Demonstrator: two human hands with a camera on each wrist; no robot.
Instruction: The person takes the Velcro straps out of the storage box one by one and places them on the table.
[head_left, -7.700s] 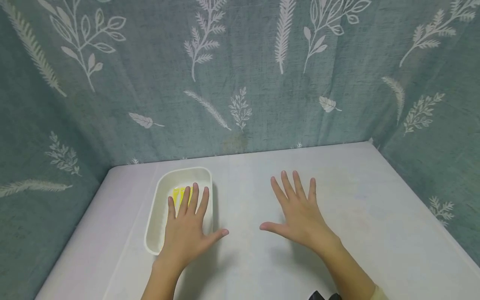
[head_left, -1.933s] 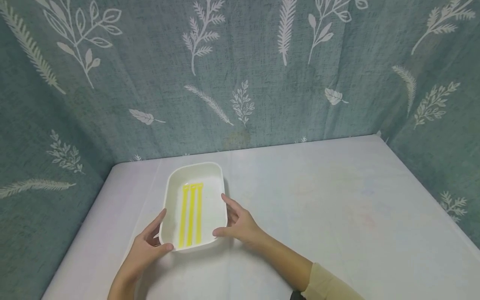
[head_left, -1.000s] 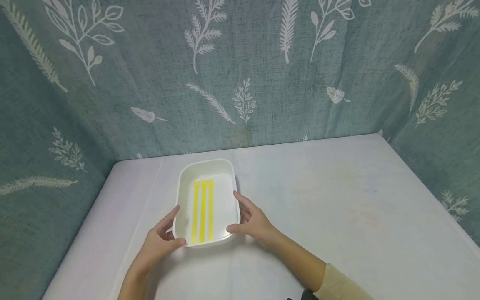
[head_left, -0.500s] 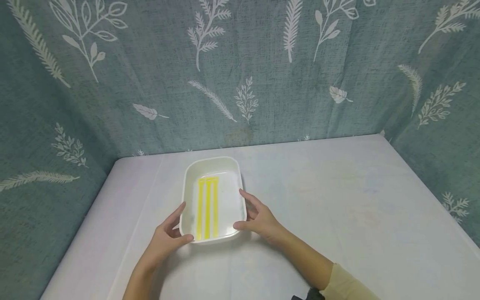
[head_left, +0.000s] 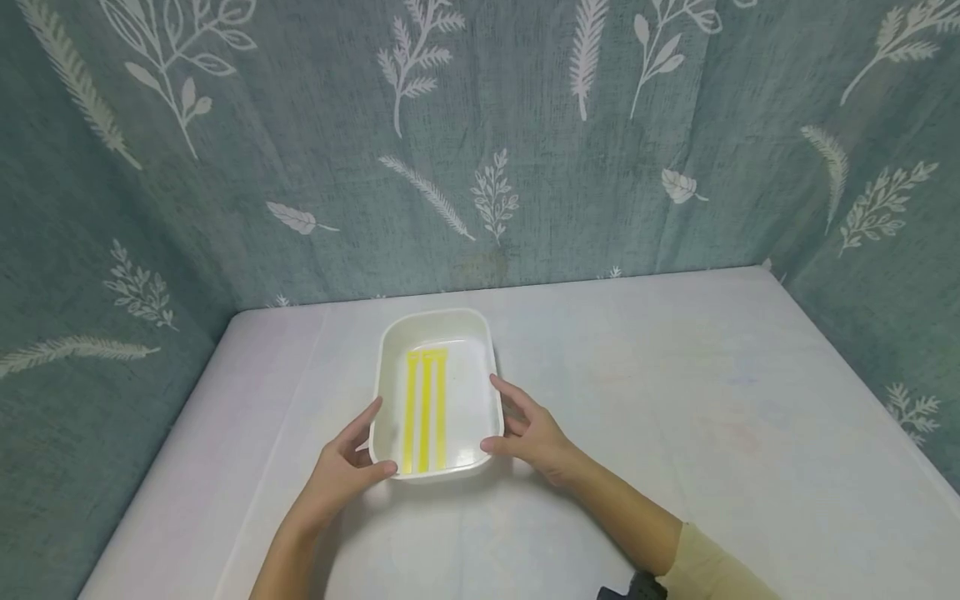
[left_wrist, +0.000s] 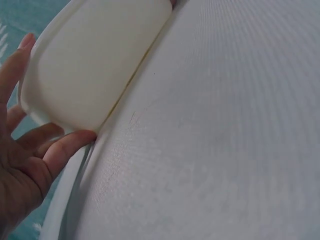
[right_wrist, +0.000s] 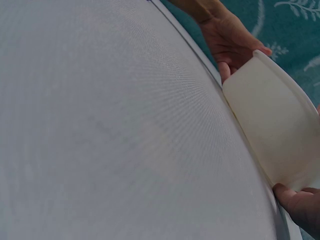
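Note:
A white rectangular tray (head_left: pixel 471 400) with rounded corners is held between both hands on the table. Inside it lie three long yellow strips (head_left: pixel 424 412) side by side, each with a short crosspiece at the far end. My left hand (head_left: pixel 337 477) grips the tray's near left corner, thumb on the front rim and fingers along the side. At the near right corner my right hand (head_left: pixel 538 440) holds it the same way. The left wrist view shows the tray's plain outer wall (left_wrist: pixel 100 65) between thumb and fingers; the right wrist view shows both hands at its ends.
A white cloth-covered table (head_left: pixel 675 400) spreads around the tray. Green curtains (head_left: pixel 337 108) with white leaf prints stand behind it and on both sides. A small black object (head_left: pixel 637 587) shows by the right sleeve at the bottom edge.
Earliest, both hands were spread open, the left over the tray. Both hands then took hold of the tray, and it has since slid rightward, toward the table's middle, with the strips inside.

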